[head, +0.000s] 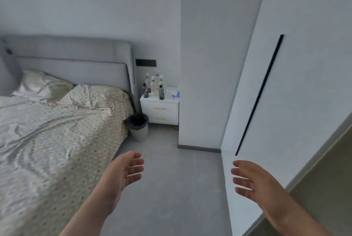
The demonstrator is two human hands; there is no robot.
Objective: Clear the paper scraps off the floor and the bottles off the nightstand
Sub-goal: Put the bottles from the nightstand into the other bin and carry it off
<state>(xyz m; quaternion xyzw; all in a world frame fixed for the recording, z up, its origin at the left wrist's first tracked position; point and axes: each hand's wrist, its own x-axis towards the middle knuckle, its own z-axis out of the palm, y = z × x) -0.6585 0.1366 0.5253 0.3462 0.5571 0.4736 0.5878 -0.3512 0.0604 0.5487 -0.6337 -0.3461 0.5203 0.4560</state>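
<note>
Bottles (154,87) stand in a tight cluster on the small white table (162,110) in the far corner, well apart from both grips and beyond them across the room. Some are clear with white caps and some are dark; their labels are too small to read.

The bed (57,131) fills the left side, with a rumpled patterned cover, 2 pillows and a grey padded headboard (72,53). A white wardrobe (304,64) with a long dark slot handle runs along the right. Grey floor (167,178) lies between them. The table has 2 drawers with gold handles and sits just beside the headboard. A bin (140,129) with a black liner stands on the floor in front of it, touching the bed's corner. A blue and white item (175,94) lies on the table to the right of the bottles.

The left grip (125,169) is wide, fingers relaxed, palm turned inward, holding nothing. The right grip (253,180) is equally wide and holds nothing.
</note>
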